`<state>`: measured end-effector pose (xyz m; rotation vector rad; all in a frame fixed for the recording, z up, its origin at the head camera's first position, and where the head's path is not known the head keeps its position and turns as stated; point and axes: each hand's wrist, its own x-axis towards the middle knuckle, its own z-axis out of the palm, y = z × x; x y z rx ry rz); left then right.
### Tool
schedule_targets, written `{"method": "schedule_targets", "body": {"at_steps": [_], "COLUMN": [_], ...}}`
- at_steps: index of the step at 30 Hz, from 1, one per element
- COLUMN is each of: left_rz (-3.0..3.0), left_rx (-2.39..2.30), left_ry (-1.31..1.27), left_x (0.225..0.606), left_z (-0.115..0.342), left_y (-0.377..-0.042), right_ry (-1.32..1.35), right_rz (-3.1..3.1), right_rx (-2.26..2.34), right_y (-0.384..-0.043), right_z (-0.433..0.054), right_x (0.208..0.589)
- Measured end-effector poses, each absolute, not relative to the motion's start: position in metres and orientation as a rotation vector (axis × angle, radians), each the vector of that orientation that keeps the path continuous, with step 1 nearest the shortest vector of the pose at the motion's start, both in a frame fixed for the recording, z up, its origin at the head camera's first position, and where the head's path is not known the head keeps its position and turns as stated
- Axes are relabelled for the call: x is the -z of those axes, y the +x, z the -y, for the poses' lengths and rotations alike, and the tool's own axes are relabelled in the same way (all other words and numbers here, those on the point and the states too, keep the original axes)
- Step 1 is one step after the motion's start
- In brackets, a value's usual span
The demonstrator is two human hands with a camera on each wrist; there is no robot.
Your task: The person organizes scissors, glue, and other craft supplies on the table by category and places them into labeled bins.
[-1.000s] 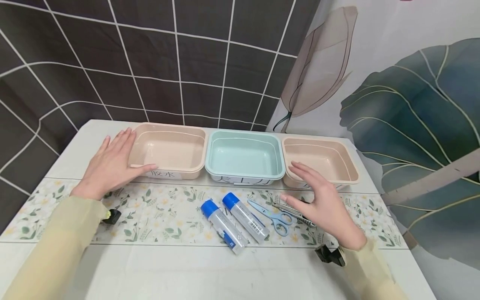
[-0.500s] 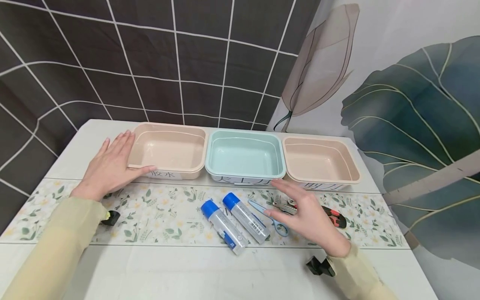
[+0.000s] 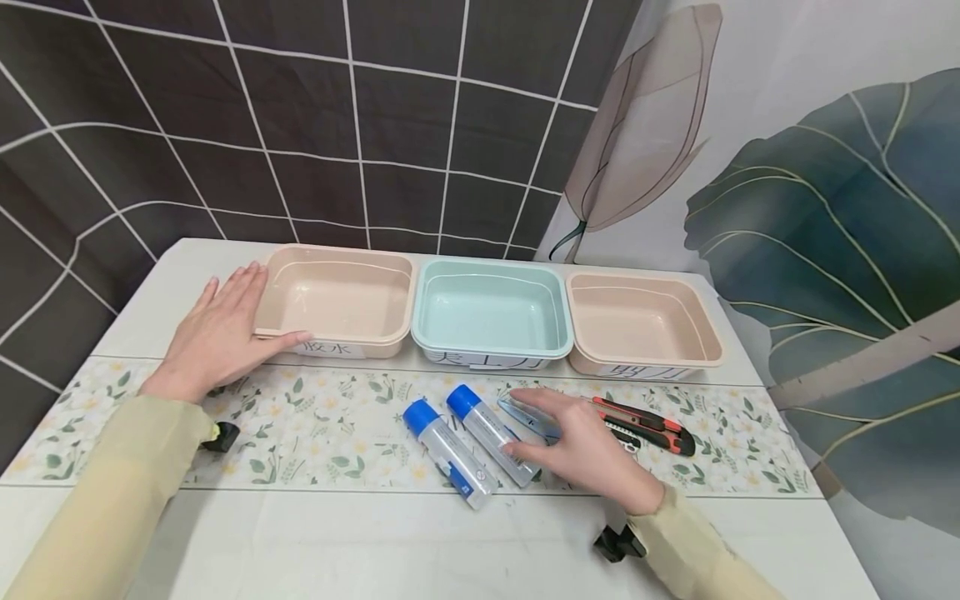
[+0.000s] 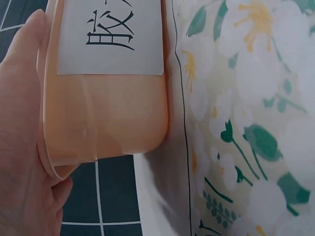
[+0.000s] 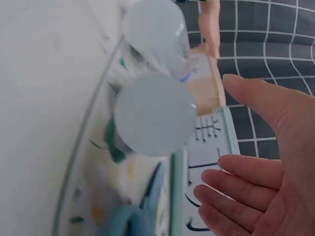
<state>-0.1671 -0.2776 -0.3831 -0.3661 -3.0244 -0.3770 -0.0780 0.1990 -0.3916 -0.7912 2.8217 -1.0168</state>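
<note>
My left hand [image 3: 217, 333] rests against the left end of a peach bin [image 3: 337, 300], fingers straight, thumb along its front rim. In the left wrist view, the bin's white label [image 4: 110, 37] bears dark characters. My right hand [image 3: 588, 450] is over light-blue scissors [image 3: 528, 417], partly hiding them; its fingers are spread and hold nothing. Beside its thumb lies a clear glue bottle [image 3: 491, 437] with a blue cap, and a second glue bottle [image 3: 450, 454] lies to the left. A red-and-black utility knife [image 3: 648, 425] and a partly covered metallic utility knife [image 3: 625, 435] lie to the right.
A light-blue bin [image 3: 491, 312] and another peach bin [image 3: 641, 321] continue the row along the back of the table, with labelled fronts. A floral strip [image 3: 315, 425] crosses the white table [image 3: 337, 542]. Dark gridded cloth [image 3: 300, 108] hangs behind.
My right hand has moved left and down, from in front of the right peach bin to over the scissors, uncovering the red-and-black utility knife. The left hand stays put.
</note>
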Motion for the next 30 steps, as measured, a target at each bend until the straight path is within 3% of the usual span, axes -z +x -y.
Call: {"method": "schedule_targets", "body": {"at_steps": [30], "left_rz": [3.003], "left_rx": [0.354], "left_ry": [-0.409], "left_x": [0.382], "left_z": [0.282], "left_y": [-0.163], "right_ry": [-0.741], "right_rz": [-2.768], "right_rx": [0.989], "right_y": [-0.073], "right_z": [-0.182], "right_x": [0.411]}}
